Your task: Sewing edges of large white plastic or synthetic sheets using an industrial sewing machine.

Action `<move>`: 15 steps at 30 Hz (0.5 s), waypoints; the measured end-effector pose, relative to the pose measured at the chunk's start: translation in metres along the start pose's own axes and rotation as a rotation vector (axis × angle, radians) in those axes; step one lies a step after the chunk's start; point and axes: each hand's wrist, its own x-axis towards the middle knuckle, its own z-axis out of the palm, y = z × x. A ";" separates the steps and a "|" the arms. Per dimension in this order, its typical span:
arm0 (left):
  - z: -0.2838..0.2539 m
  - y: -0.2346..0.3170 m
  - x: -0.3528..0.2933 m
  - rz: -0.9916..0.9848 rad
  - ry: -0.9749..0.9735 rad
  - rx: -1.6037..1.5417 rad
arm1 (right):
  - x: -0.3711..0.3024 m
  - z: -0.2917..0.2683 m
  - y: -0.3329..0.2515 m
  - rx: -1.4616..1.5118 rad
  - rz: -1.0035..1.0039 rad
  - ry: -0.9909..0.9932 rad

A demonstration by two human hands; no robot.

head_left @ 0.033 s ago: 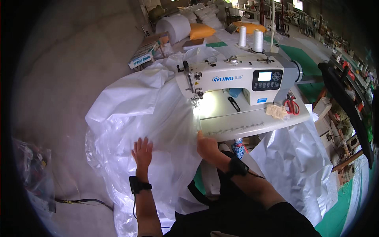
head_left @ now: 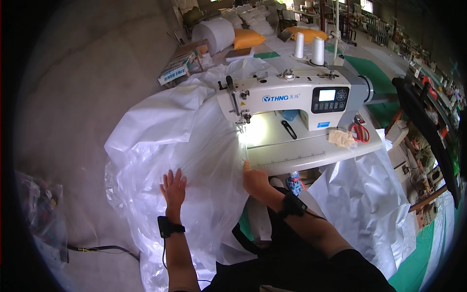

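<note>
A large sheet of whitish, translucent plastic [head_left: 160,131] drapes over the left of the table and hangs down toward me. My left hand [head_left: 173,189] lies flat on it with fingers spread. At the front left corner of the sewing machine's [head_left: 284,97] bed, my right hand [head_left: 256,180] is closed on the sheet's edge, one finger stretched toward the needle. That edge runs up under the lit needle area [head_left: 242,127]. Part of the right hand's grip is hidden from view. Both wrists wear black straps.
Black thread snips [head_left: 288,129], red-handled scissors [head_left: 360,133] and a tan scrap [head_left: 341,138] lie on the machine bed. Two white thread cones [head_left: 317,51] stand behind. More silvery sheet [head_left: 360,194] hangs at right. A cardboard box [head_left: 175,73] and a white roll [head_left: 214,35] are farther back.
My left hand has shifted very slightly to the left on the plastic sheet. My right hand stays at the sheet's edge.
</note>
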 end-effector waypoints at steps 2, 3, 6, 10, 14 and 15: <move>0.006 -0.011 0.015 -0.016 -0.045 0.049 | 0.012 0.000 0.000 0.001 -0.002 -0.011; 0.007 -0.011 0.023 -0.028 -0.092 0.098 | 0.017 0.001 0.001 0.001 0.001 -0.021; 0.007 -0.014 0.051 -0.037 -0.130 0.088 | 0.035 -0.004 0.002 -0.083 -0.026 -0.022; 0.009 -0.009 0.086 0.001 -0.168 0.088 | 0.059 -0.009 0.009 -0.134 -0.002 -0.086; 0.017 -0.026 0.110 0.128 -0.150 0.155 | 0.081 -0.009 0.013 -0.149 -0.026 -0.052; 0.018 -0.021 0.116 0.136 -0.153 0.151 | 0.086 -0.008 0.016 -0.144 -0.023 -0.026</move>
